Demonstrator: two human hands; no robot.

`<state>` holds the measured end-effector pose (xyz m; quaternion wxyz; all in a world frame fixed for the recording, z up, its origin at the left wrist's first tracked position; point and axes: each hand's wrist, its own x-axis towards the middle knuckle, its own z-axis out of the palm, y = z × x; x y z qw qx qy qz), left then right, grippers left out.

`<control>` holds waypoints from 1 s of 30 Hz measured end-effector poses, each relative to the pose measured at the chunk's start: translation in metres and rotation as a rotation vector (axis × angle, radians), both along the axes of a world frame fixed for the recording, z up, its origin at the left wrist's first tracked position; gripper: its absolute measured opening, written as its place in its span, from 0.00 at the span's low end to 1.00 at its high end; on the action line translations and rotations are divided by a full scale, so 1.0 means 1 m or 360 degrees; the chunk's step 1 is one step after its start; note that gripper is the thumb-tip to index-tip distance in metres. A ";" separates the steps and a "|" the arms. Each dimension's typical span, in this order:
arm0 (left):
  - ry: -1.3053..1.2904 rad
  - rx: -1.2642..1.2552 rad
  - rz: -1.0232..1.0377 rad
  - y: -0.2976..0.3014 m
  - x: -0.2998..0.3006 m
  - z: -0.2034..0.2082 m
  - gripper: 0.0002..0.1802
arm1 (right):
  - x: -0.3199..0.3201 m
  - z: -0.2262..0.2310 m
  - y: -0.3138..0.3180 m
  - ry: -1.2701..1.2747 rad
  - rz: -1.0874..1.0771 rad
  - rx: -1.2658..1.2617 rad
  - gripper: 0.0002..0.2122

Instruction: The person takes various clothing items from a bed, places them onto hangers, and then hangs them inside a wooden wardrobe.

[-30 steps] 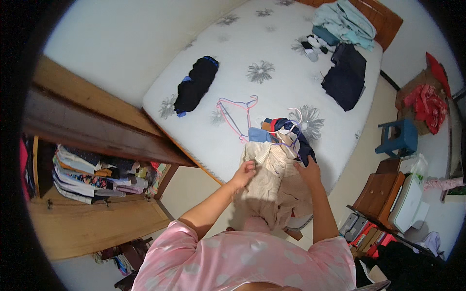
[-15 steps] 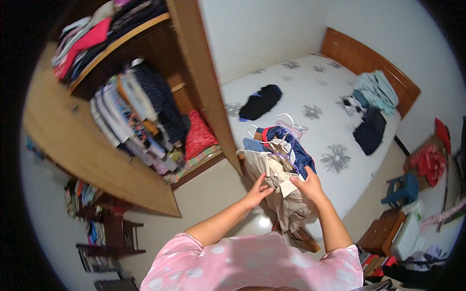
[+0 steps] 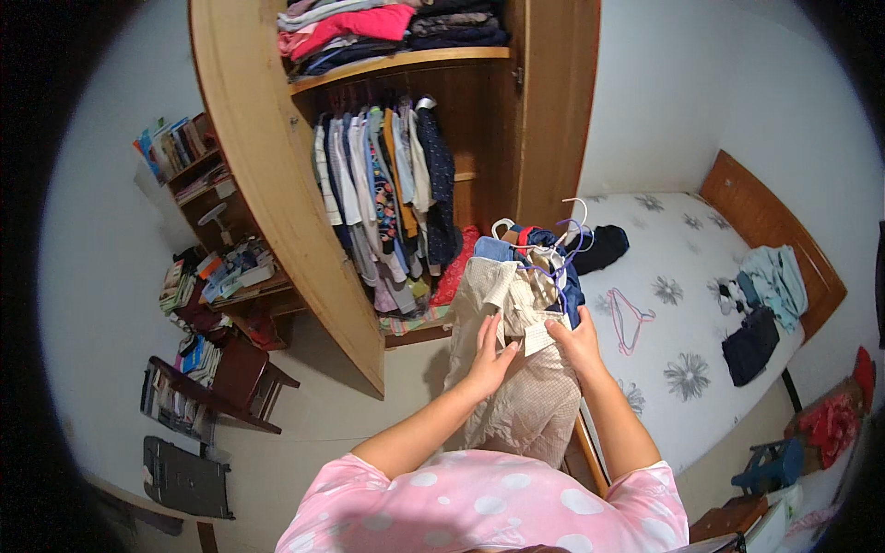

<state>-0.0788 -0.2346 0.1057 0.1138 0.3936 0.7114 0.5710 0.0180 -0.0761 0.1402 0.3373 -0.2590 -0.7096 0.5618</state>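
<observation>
Bundle of clothes on hangers (image 3: 527,315), held up in front of the body between both hands, by the near edge of the bed (image 3: 705,318) and before the open wardrobe (image 3: 558,120). Outermost, toward the body, a beige finely checked garment (image 3: 530,405), hanging down in loose folds. Behind its upper part, a blue denim-like piece (image 3: 495,249) and a shiny navy piece (image 3: 571,290). Rising at the top, a purple hanger (image 3: 557,274) and a white hanger hook (image 3: 586,208).

Left hand (image 3: 490,367) against the checked cloth on its left side, fingers (image 3: 487,334) partly spread and slightly bent, thumb apart; cannot tell whether gripping any cloth. Right hand (image 3: 579,346) at the right edge of the bundle, thumb over a pale flap (image 3: 536,339), fingers curled behind, closed on the bundle.

Inside the wardrobe, a row of hanging clothes (image 3: 383,184), with folded clothes (image 3: 396,28) on the shelf above. On the flower-patterned bed, just past the bundle, a black garment (image 3: 604,249); nearer, a pink hanger (image 3: 617,318), lying flat. Farther right, a dark garment (image 3: 751,346) and a light-blue garment (image 3: 774,276). On the floor at far left, a dark case (image 3: 187,476); at far right, a blue stool (image 3: 772,465).
</observation>
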 end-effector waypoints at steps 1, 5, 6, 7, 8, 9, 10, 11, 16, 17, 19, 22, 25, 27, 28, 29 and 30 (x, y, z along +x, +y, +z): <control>0.0003 0.0114 0.0017 -0.011 0.004 0.014 0.34 | -0.011 0.006 -0.007 -0.0016 -0.0022 0.0006 0.29; 0.0185 0.0075 -0.0050 -0.030 0.008 0.040 0.35 | -0.054 0.017 -0.023 -0.0008 0.0006 0.0020 0.30; 0.0190 0.0076 -0.0022 -0.028 0.004 0.037 0.35 | -0.064 0.022 -0.030 0.0023 0.0036 -0.0037 0.30; 0.0033 0.0072 -0.0020 -0.024 -0.001 0.035 0.36 | -0.078 0.017 -0.032 0.0063 0.0059 -0.0062 0.29; -0.0124 0.0073 -0.0029 -0.019 -0.006 0.036 0.37 | -0.079 0.037 -0.044 0.0066 0.0072 -0.0047 0.29; -0.0202 0.0025 0.0029 -0.014 -0.012 0.042 0.40 | -0.094 0.027 -0.040 0.0075 0.0062 0.0004 0.29; -0.0197 0.0033 0.0041 -0.007 -0.022 0.041 0.40 | -0.110 0.017 -0.035 0.0085 0.0050 0.0056 0.29; -0.0126 0.0053 0.0102 -0.002 -0.035 0.036 0.41 | -0.120 0.019 -0.037 0.0167 0.0136 0.0061 0.28; -0.0221 0.0346 0.0061 0.021 -0.069 0.041 0.43 | -0.152 0.028 -0.030 0.0262 0.0289 -0.0037 0.20; -0.0222 0.0339 0.0085 0.028 -0.077 0.041 0.43 | -0.162 0.027 -0.023 0.0320 0.0256 0.0024 0.18; -0.0083 0.0359 0.0101 0.043 -0.094 0.041 0.41 | -0.174 0.025 -0.009 0.0386 0.0341 -0.0053 0.17; -0.0167 0.0579 0.0160 0.069 -0.121 0.029 0.39 | -0.197 0.021 0.009 0.0498 0.0437 -0.0109 0.16; -0.0380 0.0563 0.0155 0.085 -0.132 0.041 0.36 | -0.217 0.021 0.032 0.0457 0.0601 -0.0230 0.19; -0.0848 0.0731 0.0187 0.095 -0.141 0.045 0.35 | -0.226 0.028 0.041 0.0409 0.0754 -0.0219 0.23; -0.0966 0.0773 0.0163 0.098 -0.145 0.048 0.36 | -0.230 0.032 0.046 0.0410 0.0823 -0.0256 0.24; -0.0924 0.0789 0.0157 0.102 -0.151 0.045 0.36 | -0.235 0.032 0.053 0.0446 0.0876 -0.0293 0.24; -0.0883 0.0803 0.0148 0.107 -0.157 0.042 0.36 | -0.239 0.033 0.059 0.0482 0.0927 -0.0329 0.25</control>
